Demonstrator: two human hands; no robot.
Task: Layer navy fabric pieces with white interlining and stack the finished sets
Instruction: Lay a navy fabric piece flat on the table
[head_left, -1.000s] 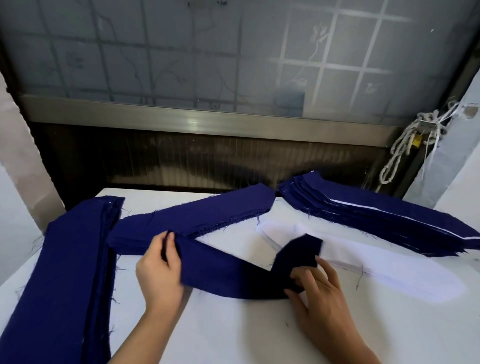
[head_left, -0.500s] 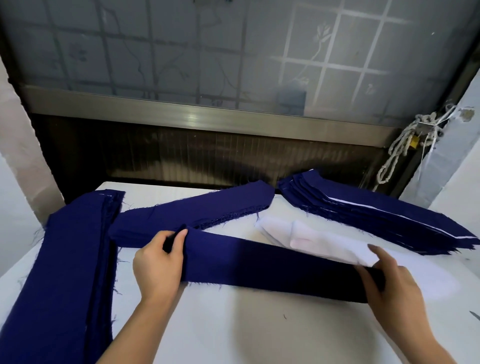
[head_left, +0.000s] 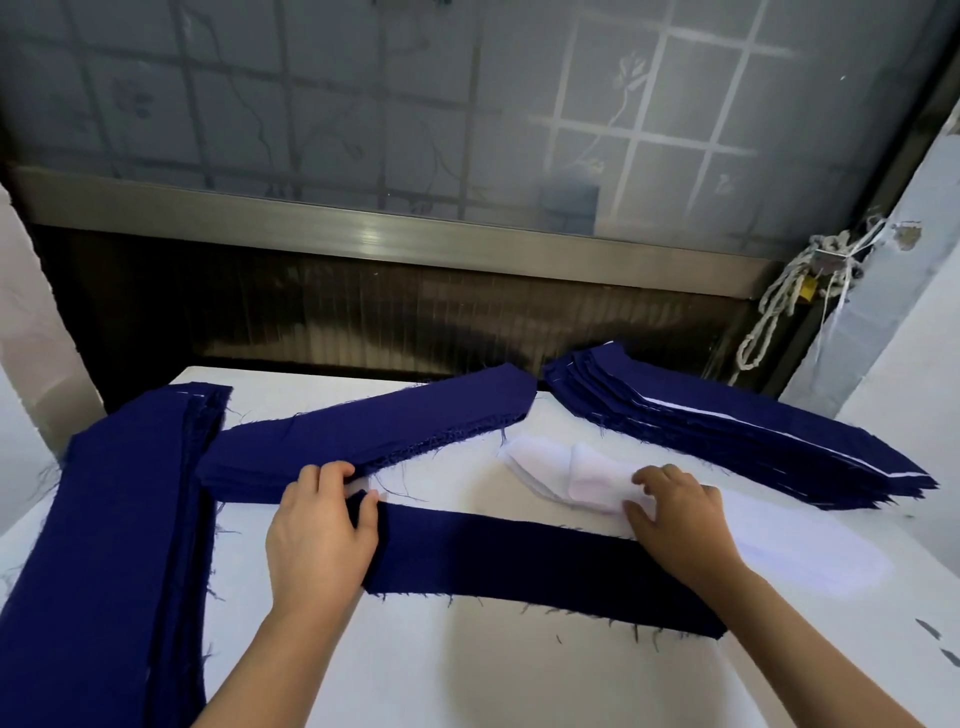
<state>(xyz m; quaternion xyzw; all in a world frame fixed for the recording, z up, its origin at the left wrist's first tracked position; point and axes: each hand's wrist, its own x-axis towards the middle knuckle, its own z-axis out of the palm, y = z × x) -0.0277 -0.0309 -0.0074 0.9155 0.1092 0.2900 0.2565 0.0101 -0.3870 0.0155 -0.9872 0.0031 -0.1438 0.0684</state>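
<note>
At the table's near edge, centre: one navy strip, flat, running left to right. Left hand: palm down over the strip's left end, fingers bent, thumb on the cloth; whether it pinches or only presses cannot be told. Right hand: across the strip's right end, bent fingertips and thumb pinching the top piece of the white interlining, which is rucked up. Interlining pile: just behind the strip, right of centre. Along the left edge: a long navy stack, near to far. Middle: a navy pile, slanting toward the far edge. Far right corner: the finished stack, navy with white edges showing. Beyond the table: a metal window frame and a knotted rope.
</note>
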